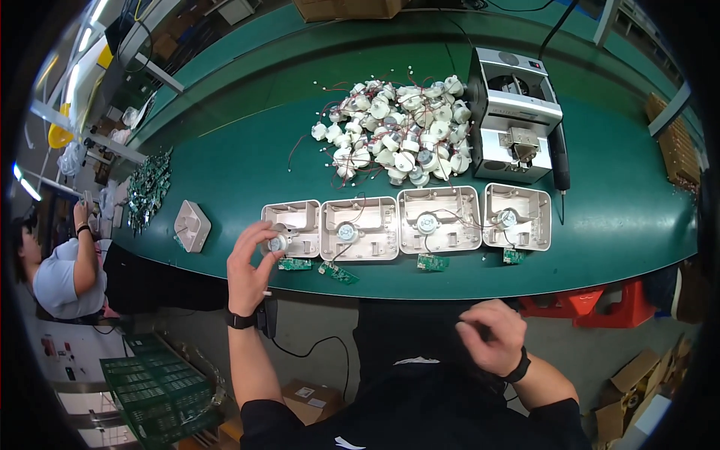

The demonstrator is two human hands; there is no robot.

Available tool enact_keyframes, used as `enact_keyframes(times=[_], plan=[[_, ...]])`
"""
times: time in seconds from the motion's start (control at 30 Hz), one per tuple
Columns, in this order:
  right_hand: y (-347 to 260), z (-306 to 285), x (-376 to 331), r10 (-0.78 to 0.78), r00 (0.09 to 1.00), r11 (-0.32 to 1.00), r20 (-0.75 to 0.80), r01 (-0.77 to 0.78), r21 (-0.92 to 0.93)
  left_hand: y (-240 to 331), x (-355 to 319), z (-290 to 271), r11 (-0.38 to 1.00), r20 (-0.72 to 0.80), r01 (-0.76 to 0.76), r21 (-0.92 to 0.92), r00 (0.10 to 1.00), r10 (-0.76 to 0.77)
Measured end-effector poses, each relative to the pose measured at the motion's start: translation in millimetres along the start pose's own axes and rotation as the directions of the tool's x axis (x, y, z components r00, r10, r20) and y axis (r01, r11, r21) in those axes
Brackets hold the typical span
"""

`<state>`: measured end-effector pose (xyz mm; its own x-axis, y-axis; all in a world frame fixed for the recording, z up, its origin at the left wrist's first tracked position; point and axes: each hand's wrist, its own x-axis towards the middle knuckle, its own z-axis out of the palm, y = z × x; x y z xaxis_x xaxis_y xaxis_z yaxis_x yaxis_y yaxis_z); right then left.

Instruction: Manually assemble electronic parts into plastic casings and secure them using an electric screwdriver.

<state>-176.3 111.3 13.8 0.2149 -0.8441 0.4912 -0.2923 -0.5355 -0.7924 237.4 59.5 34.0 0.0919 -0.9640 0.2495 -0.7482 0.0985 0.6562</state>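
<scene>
Left hand (pixel 243 271) grasps a round motor (pixel 277 244) at the row's leftmost housing (pixel 303 214); right hand (pixel 505 342) released, loosely curled.

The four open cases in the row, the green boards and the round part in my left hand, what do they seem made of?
The cases: probably moulded plastic, off-white and smooth, with ribs and posts inside. The green boards: likely coated circuit-board laminate, flat with small pale spots. The round part in your left hand: seemingly metal-faced, from its silvery look; your grip partly hides it.
</scene>
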Motion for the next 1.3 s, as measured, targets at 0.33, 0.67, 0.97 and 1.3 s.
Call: enact_keyframes(times=[0.33,0.67,0.97,1.3], plan=[[18.5,-74.9,-18.0,0.08,0.953,0.941,-0.291,-0.168,-0.293,-17.8,15.6,2.7,0.941,0.121,-0.165,0.297,0.984,0.134],[162.5,-168.9,128.3,0.266,0.875,0.887,-0.404,-0.387,-0.253,-16.5,6.9,-4.2,0.986,-0.044,0.029,0.165,0.999,-0.022],[205.5,-173.3,209.4,0.771,0.63,0.579,0.091,-0.753,0.312,-52.8,0.0,34.4,0.864,0.02,0.268,-0.426,0.958,-0.287],[123.4,-189.0,145.7,0.361,0.879,0.865,-0.311,-0.192,0.463,-49.9,-1.6,38.6,0.923,-0.031,0.272,-0.272,0.956,-0.291]])
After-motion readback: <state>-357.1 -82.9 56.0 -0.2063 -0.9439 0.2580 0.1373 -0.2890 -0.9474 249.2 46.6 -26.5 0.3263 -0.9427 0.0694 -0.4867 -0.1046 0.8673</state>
